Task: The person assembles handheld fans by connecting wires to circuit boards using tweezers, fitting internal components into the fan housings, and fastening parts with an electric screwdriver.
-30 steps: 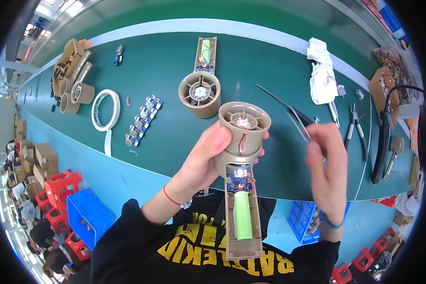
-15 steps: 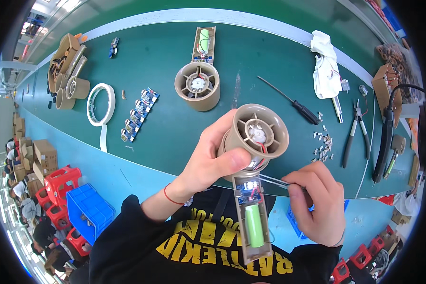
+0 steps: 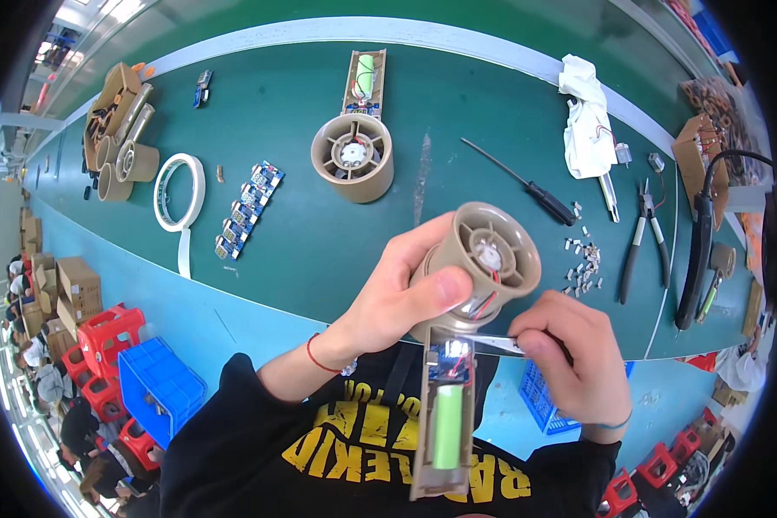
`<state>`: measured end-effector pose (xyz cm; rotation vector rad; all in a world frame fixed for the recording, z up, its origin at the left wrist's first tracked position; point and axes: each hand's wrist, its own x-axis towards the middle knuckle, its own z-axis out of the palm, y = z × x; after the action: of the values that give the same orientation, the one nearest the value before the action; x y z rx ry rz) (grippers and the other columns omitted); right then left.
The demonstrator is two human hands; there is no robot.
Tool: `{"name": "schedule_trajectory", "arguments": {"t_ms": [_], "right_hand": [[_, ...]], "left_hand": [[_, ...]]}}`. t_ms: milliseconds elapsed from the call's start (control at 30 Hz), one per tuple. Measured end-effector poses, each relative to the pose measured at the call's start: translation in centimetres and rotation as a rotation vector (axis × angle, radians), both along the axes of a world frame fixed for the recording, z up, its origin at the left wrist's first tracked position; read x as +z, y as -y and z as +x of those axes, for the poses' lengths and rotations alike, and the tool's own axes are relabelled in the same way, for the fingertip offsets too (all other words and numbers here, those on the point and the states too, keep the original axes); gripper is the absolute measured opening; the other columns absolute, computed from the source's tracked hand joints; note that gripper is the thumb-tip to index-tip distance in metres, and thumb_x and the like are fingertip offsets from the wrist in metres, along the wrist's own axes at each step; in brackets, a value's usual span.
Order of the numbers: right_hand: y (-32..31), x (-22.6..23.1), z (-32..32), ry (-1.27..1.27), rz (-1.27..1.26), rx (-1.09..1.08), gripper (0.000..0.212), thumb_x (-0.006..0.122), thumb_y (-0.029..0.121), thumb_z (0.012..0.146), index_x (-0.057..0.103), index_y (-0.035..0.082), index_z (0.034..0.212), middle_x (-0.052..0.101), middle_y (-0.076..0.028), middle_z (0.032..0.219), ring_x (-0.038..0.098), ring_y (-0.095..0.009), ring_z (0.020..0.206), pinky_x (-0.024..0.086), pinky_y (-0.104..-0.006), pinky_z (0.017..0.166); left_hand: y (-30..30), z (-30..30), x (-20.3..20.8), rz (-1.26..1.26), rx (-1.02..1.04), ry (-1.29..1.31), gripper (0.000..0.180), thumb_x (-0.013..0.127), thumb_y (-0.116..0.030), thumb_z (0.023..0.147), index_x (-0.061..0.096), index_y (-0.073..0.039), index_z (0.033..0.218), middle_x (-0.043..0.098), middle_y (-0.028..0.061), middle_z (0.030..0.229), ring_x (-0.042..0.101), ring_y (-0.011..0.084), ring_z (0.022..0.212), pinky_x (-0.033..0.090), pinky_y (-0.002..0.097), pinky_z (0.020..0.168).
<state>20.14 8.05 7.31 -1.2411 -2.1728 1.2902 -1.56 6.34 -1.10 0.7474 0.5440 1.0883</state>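
My left hand (image 3: pixel 397 298) is wrapped around the round head of a tan handheld fan (image 3: pixel 447 257), thumb on its side. The fan's open handle points down toward my body. In the handle are a blue circuit board (image 3: pixel 454 361) with thin red wires and a light-green battery cell (image 3: pixel 447 427). My right hand (image 3: pixel 574 358) is closed on a pair of metal tweezers (image 3: pixel 496 342). Their tips reach the top of the handle, beside the circuit board; I cannot tell whether they grip a wire. A second open fan (image 3: pixel 354 177) stands on the green bench, beyond my left hand.
On the bench (image 3: pixel 302 268) are a tape roll (image 3: pixel 161 194), a row of circuit boards (image 3: pixel 249 211), a screwdriver (image 3: pixel 544 197), several small white parts (image 3: pixel 585 268), pliers (image 3: pixel 634 259) and a black-handled tool (image 3: pixel 692 268) on a cable. Fan parts (image 3: pixel 125 164) sit far left.
The fan in my left hand has shifted slightly right and down, and its head has tilted. My right hand has turned, and the tweezers lie closer across the top of the handle.
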Motion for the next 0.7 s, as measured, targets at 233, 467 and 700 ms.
{"name": "schedule_trajectory", "arguments": {"t_ms": [233, 467, 700], "right_hand": [[-1.3, -2.1, 0.4, -0.313, -0.817, 0.042, 0.014, 0.054, 0.009, 0.095, 0.063, -0.001, 0.091, 0.057, -0.006, 0.073, 0.051, -0.010, 0.062, 0.041, -0.0256, 0.056], [-0.6, 0.0, -0.5, -0.093, -0.085, 0.017, 0.006, 0.057, 0.000, 0.091, 0.063, -0.001, 0.091, 0.060, -0.007, 0.068, 0.056, -0.015, 0.055, 0.041, -0.0266, 0.051], [-0.9, -0.3, -0.2, -0.115, -0.054, 0.068, 0.008, 0.059, 0.007, 0.095, 0.065, 0.003, 0.099, 0.059, -0.009, 0.069, 0.057, -0.015, 0.057, 0.043, -0.0274, 0.054]], "left_hand": [[0.2, 0.0, 0.3, -0.025, -0.023, 0.036, 0.061, 0.064, -0.042, 0.093, 0.051, 0.003, 0.131, 0.061, 0.0078, 0.118, 0.056, 0.0130, 0.108, 0.044, 0.0286, 0.095], [-0.6, 0.1, 0.2, -0.028, 0.052, -0.059, 0.056, 0.070, -0.029, 0.091, 0.049, 0.001, 0.133, 0.060, 0.0059, 0.119, 0.055, 0.0106, 0.108, 0.045, 0.0274, 0.095], [-0.4, 0.8, 0.2, -0.073, 0.105, -0.082, 0.059, 0.072, -0.034, 0.089, 0.050, 0.002, 0.132, 0.060, 0.0067, 0.120, 0.057, 0.0125, 0.110, 0.046, 0.0292, 0.096]]}}
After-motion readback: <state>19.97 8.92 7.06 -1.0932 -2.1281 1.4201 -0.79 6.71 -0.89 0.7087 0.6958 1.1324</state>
